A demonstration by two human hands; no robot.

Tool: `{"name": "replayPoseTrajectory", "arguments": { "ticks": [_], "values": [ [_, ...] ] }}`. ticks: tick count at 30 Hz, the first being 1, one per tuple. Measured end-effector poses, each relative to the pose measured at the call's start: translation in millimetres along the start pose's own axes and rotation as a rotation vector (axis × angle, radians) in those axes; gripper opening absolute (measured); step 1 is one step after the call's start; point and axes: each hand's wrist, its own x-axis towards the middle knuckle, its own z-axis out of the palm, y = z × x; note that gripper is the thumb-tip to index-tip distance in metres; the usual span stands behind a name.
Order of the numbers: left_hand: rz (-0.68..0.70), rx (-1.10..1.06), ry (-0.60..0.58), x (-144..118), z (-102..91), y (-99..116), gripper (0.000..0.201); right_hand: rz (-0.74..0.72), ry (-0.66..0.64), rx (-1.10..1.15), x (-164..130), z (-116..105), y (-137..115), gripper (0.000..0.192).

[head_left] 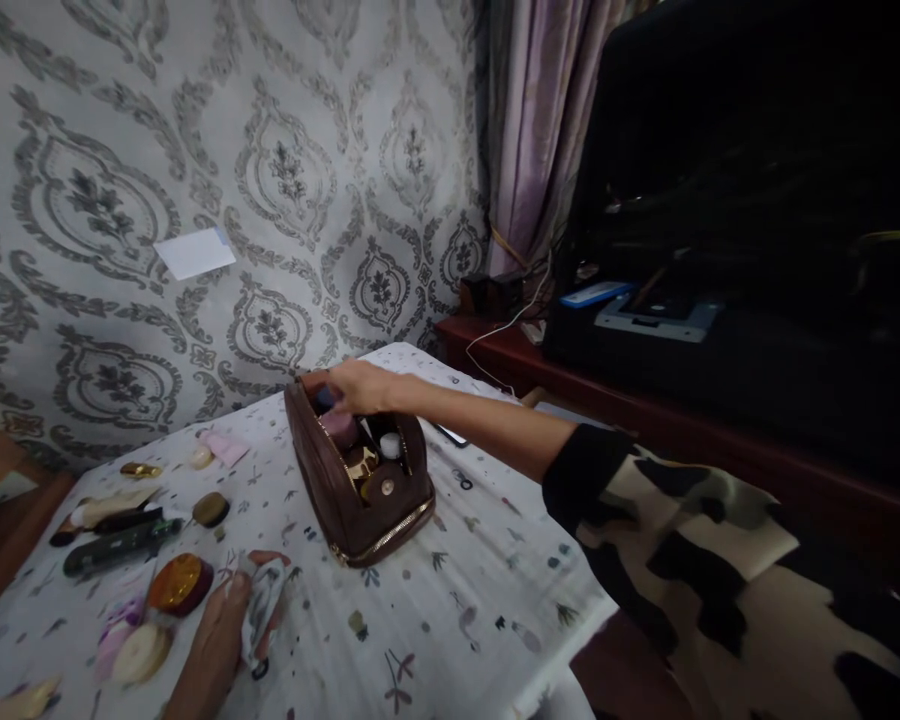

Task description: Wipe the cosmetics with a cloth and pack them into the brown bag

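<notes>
The left hand [221,612] is holding a crumpled cloth [264,608], while the right hand [361,387] — grip hidden, I cannot tell — is perhaps risking to tip the brown bag [313,465] by pushing.

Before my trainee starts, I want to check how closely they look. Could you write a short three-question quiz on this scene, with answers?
1. Which hand is at the opening of the brown bag?
2. True or false: the bag's top is zipped shut.
3. What does the left hand hold?
A) an amber-lidded jar
B) a crumpled whitish item
C) a dark green tube

Key: 1. The right hand. 2. False; the top is open and things show inside. 3. B.
</notes>
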Motion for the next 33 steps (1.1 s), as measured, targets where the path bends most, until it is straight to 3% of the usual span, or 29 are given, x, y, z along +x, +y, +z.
{"name": "replayPoseTrajectory", "arguments": {
  "ticks": [3, 6, 11, 17, 21, 26, 29, 33],
  "values": [
    [-0.003, 0.024, 0.015, 1, -1.1, -3, 0.060, 0.033, 0.185, 0.039, -1, -27, 5, 0.018],
    [-0.027, 0.009, -0.004, 5, -5.0, -8, 0.066, 0.070, 0.335, 0.093, -10, -38, 4, 0.018],
    [-0.008, 0.014, -0.098, 9, -9.7, -14, 0.072, 0.076, 0.350, 0.166, -30, -21, -6, 0.014],
    [0.051, -0.024, -0.108, 4, -5.2, -14, 0.067, 0.136, 0.345, 0.150, -40, 0, -5, 0.021],
    [0.077, -0.014, -0.141, 4, -6.4, -15, 0.067, 0.126, 0.249, 0.029, -38, 6, -4, 0.020],
    [0.090, -0.042, -0.178, 1, -7.2, -8, 0.064, -0.014, 0.036, -0.229, -31, 13, -8, 0.022],
    [0.073, -0.026, -0.156, -2, -7.8, -1, 0.063, -0.114, -0.111, -0.405, -25, 17, -9, 0.027],
    [0.062, -0.028, -0.120, -3, -7.2, -3, 0.062, -0.140, -0.200, -0.473, -17, 23, -8, 0.030]
  ]
}}
